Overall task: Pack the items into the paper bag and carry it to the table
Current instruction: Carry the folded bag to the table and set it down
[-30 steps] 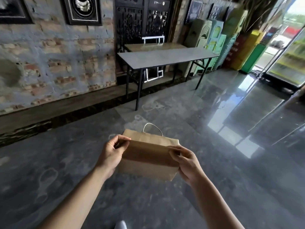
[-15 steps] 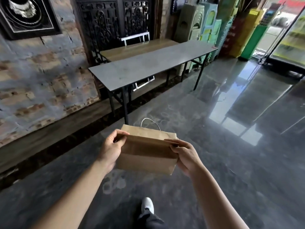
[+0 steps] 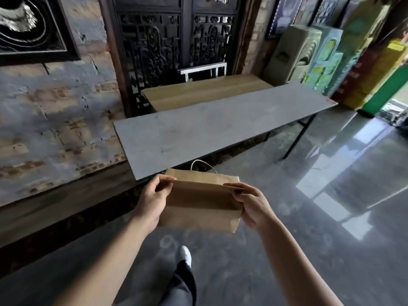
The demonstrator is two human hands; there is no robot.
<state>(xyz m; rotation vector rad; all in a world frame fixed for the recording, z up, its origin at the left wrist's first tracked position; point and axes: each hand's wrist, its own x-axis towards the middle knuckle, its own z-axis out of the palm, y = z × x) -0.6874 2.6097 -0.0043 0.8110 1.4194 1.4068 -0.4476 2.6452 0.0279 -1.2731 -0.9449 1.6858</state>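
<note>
Two hands hold one brown paper bag (image 3: 199, 206) in mid-air, seen from the head camera, the only view. The left hand (image 3: 152, 203) is clamped on the bag's left end, thumb over the folded top edge and fingers tucked behind. The right hand (image 3: 251, 206) is clamped on the right end in the same manner, thumb on top. The hands stand well apart, one at each end. The bag's long axis runs left to right across the view, roughly level, with the right end slightly lower. Its folded top faces up and away from the person, and a thin cord handle (image 3: 203, 165) loops up from the far edge. The bag hangs above the floor (image 3: 287, 250), just short of the near left corner of the grey worktop (image 3: 209, 127).

The worktop is long and narrow on dark folding legs, and its length runs from near left to far right. A wooden bench top (image 3: 205, 90) lies just behind it, against a dark carved door (image 3: 174, 38). A weathered brick wall (image 3: 55, 120) fills the left side, with a framed picture (image 3: 31, 25) on it. Coloured boxes (image 3: 326, 54) stand stacked at far right. The floor is dark, polished and reflective. One leg and a white shoe (image 3: 186, 253) show below the bag.
</note>
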